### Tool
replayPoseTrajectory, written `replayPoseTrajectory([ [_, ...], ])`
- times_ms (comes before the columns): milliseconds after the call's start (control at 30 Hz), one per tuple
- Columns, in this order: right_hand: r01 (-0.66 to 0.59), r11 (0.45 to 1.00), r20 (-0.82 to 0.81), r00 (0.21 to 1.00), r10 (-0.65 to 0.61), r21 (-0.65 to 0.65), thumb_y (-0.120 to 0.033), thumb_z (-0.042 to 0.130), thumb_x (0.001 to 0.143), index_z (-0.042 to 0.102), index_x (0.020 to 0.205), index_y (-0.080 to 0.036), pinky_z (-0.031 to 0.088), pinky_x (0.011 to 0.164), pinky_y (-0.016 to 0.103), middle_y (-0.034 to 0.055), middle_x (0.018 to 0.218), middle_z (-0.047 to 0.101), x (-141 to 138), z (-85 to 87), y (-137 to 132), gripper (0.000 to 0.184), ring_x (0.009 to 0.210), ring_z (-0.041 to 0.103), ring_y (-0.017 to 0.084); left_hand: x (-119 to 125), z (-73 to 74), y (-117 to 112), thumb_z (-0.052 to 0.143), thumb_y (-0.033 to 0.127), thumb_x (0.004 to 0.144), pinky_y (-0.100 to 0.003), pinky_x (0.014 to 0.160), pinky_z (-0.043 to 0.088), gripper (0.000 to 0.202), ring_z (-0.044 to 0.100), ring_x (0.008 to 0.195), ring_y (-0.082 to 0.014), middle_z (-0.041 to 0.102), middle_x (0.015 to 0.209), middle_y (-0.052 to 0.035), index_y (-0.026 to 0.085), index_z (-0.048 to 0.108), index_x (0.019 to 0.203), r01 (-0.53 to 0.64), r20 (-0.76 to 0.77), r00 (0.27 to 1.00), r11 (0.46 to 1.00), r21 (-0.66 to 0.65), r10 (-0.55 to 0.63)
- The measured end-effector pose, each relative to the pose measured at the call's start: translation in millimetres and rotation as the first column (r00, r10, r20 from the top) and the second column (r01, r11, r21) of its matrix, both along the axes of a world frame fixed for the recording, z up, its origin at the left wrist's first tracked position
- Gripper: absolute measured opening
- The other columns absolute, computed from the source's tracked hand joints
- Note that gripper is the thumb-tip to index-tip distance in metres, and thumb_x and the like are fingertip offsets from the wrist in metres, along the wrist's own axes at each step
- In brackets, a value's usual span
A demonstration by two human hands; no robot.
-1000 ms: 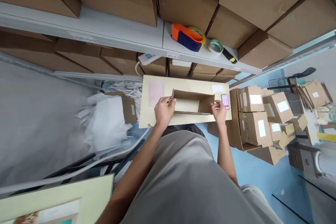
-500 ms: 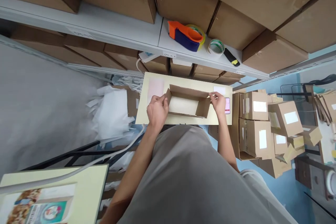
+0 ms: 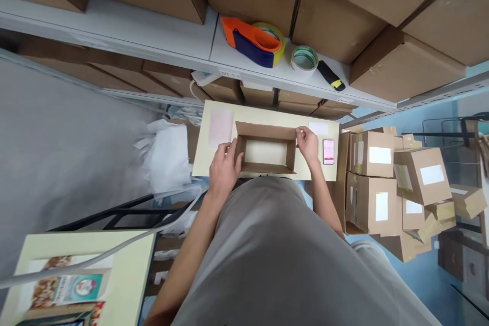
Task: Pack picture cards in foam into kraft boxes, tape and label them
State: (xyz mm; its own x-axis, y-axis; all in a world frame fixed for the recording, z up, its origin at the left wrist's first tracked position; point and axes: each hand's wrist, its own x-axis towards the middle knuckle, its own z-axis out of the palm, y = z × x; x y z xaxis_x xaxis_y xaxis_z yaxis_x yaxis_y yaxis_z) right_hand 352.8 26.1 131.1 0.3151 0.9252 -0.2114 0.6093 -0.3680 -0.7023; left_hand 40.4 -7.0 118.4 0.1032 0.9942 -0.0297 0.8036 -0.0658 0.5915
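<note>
Head view, near to far. Grey shirt [image 3: 275, 265] fills the foreground, both forearms reaching forward from it; at lower left, a second pale surface carries books [image 3: 64, 288].

Left hand [image 3: 223, 168]: closed on the left end wall of the box [image 3: 265, 132], fingers curled over its top edge. Right hand [image 3: 307, 143]: pinching the far right corner of the same box, fingertips on the rim.

The box stands open-topped near the middle of the table [image 3: 260, 112], between the two hands; its inside shows pale like the table, and whether it has a floor cannot be told. Change over the last second: the walls, earlier skewed into a slanted shape with the left end flap splayed out, now meet at square corners; the box has also shifted slightly leftward, uncovering the phone [image 3: 328, 151] just right of the right hand. So the box reads as squared up and held steady at both ends.

Also on the table: pink sheet [image 3: 220, 127], far left; white label [image 3: 318, 128], far right.

Flanks: crumpled paper [image 3: 168, 155] left; labelled small boxes [image 3: 382, 173] stacked right.

Beyond: shelf [image 3: 153, 35] bearing dispenser [image 3: 254, 43], tape roll [image 3: 304, 58] and knife [image 3: 330, 76]; large cartons [image 3: 336, 20] behind.
</note>
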Motion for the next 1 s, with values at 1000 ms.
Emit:
replayPoseTrajectory([
  [1000,0.303,0.933,-0.196,0.944,-0.265,0.196,-0.069,0.042,0.117,0.061,0.121,-0.028,0.057,0.072,0.030,-0.0057,0.074,0.070,-17.6,-33.6,-12.2,0.046,0.068,0.077,0.019,3.7,4.9,-62.3,0.057,0.030,0.113,-0.044,0.107,0.064,0.042,0.080,0.111,-0.0295,0.076,0.142,-0.0159,0.021,0.070,0.151,-0.049,0.135,0.989,0.989,-0.140,0.068],
])
